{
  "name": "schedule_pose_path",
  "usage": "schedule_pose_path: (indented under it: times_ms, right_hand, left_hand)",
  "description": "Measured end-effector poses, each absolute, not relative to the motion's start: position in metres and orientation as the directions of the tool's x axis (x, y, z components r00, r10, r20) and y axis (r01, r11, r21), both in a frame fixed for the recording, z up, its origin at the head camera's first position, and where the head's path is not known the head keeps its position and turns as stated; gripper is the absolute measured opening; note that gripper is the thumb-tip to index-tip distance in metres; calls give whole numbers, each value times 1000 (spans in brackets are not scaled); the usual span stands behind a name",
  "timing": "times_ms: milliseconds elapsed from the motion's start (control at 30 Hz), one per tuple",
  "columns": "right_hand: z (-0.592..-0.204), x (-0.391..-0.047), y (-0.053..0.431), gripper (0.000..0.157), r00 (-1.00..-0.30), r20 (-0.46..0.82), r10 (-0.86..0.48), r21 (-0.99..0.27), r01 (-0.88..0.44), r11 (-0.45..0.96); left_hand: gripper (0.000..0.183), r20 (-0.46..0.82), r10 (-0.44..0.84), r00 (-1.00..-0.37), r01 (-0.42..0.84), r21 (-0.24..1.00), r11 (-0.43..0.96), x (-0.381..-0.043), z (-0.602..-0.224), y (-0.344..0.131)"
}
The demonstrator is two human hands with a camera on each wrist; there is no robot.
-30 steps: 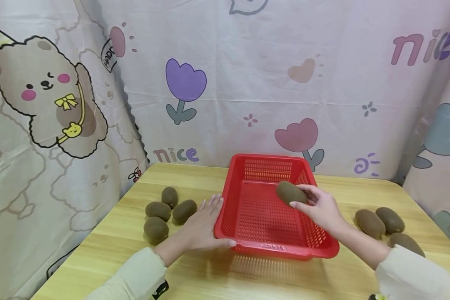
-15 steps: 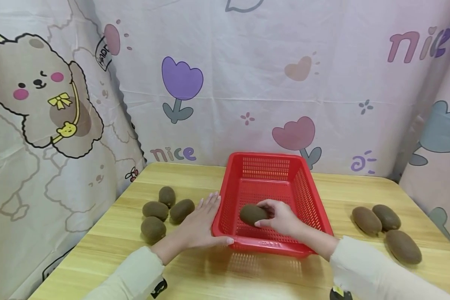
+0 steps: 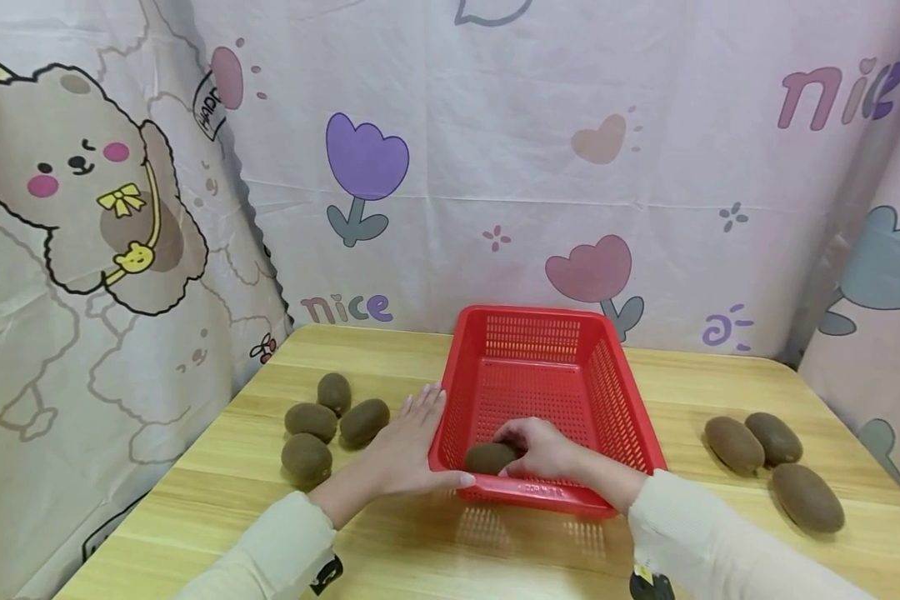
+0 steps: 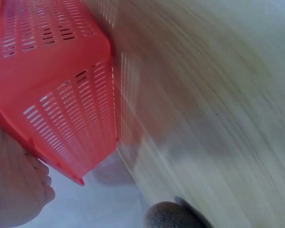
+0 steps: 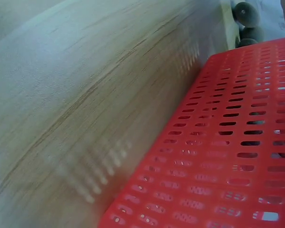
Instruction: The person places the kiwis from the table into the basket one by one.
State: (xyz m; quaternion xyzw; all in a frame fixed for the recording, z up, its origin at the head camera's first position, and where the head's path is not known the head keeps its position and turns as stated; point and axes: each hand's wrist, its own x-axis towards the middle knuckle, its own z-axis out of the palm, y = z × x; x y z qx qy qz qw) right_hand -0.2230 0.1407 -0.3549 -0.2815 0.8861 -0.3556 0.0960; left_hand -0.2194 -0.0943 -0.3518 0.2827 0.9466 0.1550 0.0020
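Low in the near left corner of the red plastic basket [image 3: 562, 498], my right hand [image 3: 543, 450] grips a brown kiwifruit [image 3: 487, 458]. My left hand [image 3: 401, 458] rests with extended fingers against the basket's left rim, its thumb along the near left corner. In the left wrist view, that hand [image 4: 19, 180] lies along the rim of the basket [image 4: 71, 109]. The right wrist view is mostly filled by the basket's slotted wall [image 5: 228, 142]; the right hand's hold is hidden there.
Several kiwifruits [image 3: 311, 423] lie grouped on the wooden table [image 3: 217, 500] left of the basket. Three more kiwifruits [image 3: 772, 437] lie to its right. A patterned cloth [image 3: 435, 150] hangs behind the table.
My right hand has carried the kiwifruit leftward, toward me and down into the basket's near left corner. The left hand has stayed at the left rim.
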Motion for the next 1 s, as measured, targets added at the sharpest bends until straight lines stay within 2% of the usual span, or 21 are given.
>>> schedule_pose_path:
  times_ms: [167, 333, 467, 733, 1000]
  right_hand:
    - [-355, -223, 139, 28, -808, 26, -589, -667, -453, 592]
    - [-348, -219, 140, 26, -848, 44, -528, -705, -401, 585]
    - [-341, -217, 145, 28, -882, 130, -453, -701, -405, 587]
    - [-330, -214, 168, 34, -891, 338, -304, -607, -454, 653]
    - [-323, -209, 204, 43, -902, 414, -123, -600, -372, 708]
  left_hand:
    - [114, 76, 529, -845, 526, 296, 797, -217, -350, -95]
    - [114, 78, 526, -847, 523, 303, 797, -217, -350, -95]
    - [112, 78, 523, -849, 520, 303, 799, -216, -351, -95]
    - [114, 75, 524, -848, 518, 322, 792, -216, -352, -96]
    - [115, 80, 528, -846, 521, 334, 785, -217, -353, -96]
